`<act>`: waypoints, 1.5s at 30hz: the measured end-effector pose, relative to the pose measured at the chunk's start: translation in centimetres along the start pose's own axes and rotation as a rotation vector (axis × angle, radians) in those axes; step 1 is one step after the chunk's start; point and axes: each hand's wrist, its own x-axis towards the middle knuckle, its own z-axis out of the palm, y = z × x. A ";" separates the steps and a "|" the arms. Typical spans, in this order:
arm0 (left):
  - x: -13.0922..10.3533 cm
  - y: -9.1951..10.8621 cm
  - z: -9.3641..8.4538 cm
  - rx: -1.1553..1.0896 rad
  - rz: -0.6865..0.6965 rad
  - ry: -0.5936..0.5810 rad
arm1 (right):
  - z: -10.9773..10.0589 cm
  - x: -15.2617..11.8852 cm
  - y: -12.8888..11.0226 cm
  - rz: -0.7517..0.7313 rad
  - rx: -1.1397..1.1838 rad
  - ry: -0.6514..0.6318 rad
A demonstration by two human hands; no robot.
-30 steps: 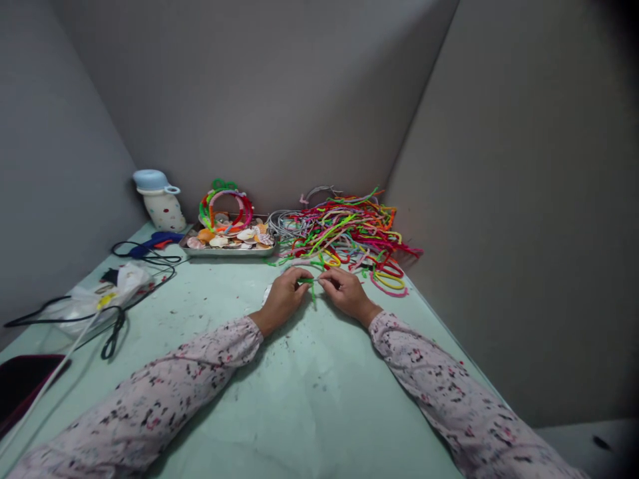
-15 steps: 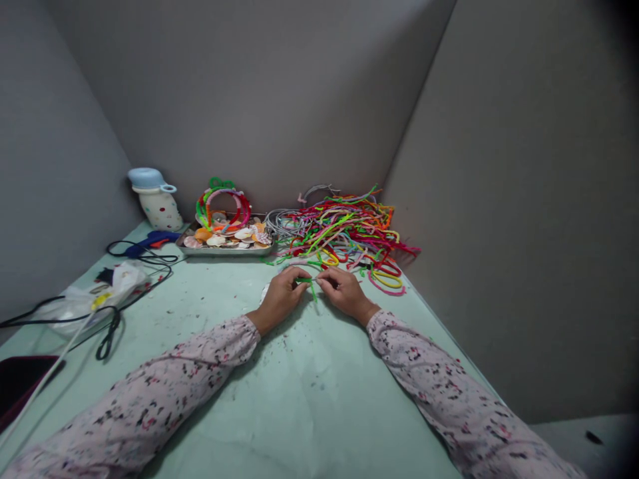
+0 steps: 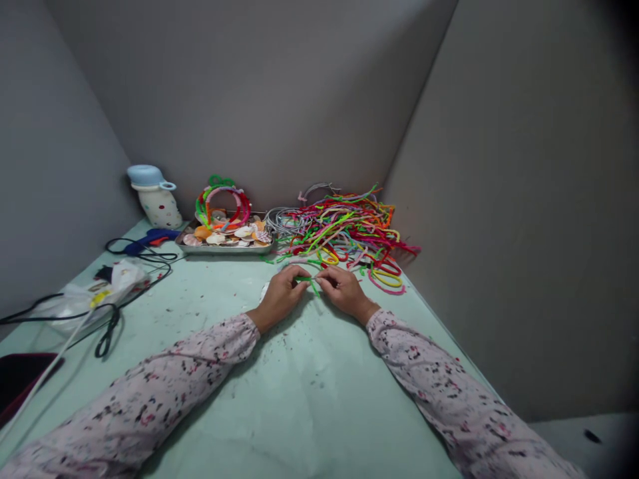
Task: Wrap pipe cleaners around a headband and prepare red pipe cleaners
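Note:
Near the middle of the table, my left hand (image 3: 283,293) pinches a short green pipe cleaner (image 3: 315,289) between thumb and fingers. My right hand (image 3: 343,290) is closed at the right end of the same piece, its fingertips close to those of my left hand. One green end slants down from between the hands. A pale curved strand (image 3: 304,261) lies just behind the fingers. Something white is partly hidden behind my left hand.
Behind are a metal tray (image 3: 224,250) of shells with colourful rings, and a heap of pipe cleaners (image 3: 349,223). At left stand a bottle (image 3: 158,203), a blue-handled tool (image 3: 144,243), black cable and a plastic bag (image 3: 122,279). Walls enclose the table (image 3: 299,412).
The hanging green end has swung slightly to the right, from nearly upright to slanted. Both hands keep almost the same place and grip.

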 end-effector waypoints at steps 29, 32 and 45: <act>0.1 0.1 0.0 0.018 -0.018 0.005 | 0.2 -0.1 0.3 -0.036 0.003 -0.010; 0.1 0.3 0.0 0.009 -0.018 0.005 | 0.2 -0.1 0.3 -0.050 0.006 -0.018; 0.1 0.5 -0.1 0.034 -0.055 -0.020 | 0.2 -0.1 0.3 -0.056 -0.012 -0.039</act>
